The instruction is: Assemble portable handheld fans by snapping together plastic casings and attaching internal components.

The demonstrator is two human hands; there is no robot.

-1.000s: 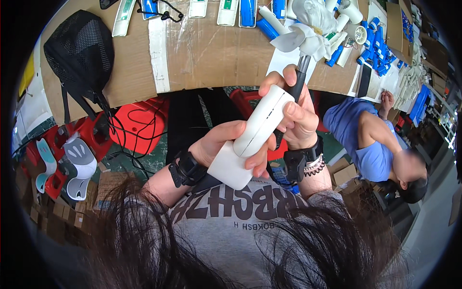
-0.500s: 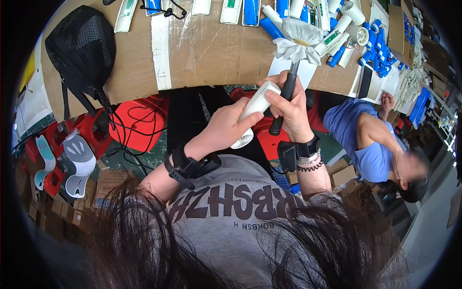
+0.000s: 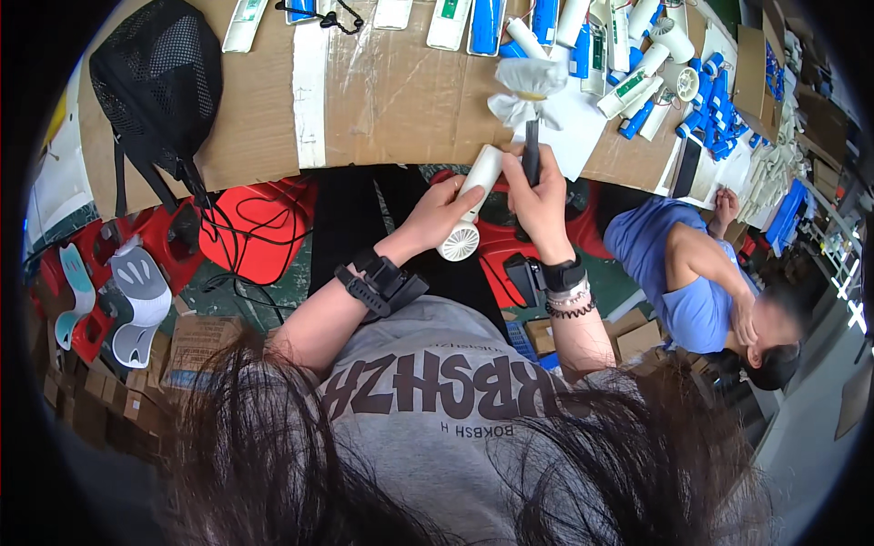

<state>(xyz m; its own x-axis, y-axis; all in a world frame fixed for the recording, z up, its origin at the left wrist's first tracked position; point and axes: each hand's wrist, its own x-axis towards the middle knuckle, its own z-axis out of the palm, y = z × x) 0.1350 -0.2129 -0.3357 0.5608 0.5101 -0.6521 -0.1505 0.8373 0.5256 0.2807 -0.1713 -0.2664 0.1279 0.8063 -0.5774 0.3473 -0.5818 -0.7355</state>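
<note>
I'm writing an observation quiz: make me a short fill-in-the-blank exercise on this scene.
The person's left hand holds a ____ plastic device with a round grille.
The dark-handled tool with a white wrapped head is in the person's ____.
A black mesh bag lies toward the brown cardboard tabletop's ____ end.
The co-worker at the right wears a ____ short-sleeved shirt.

Missing words: white; right hand; left; blue.
</note>
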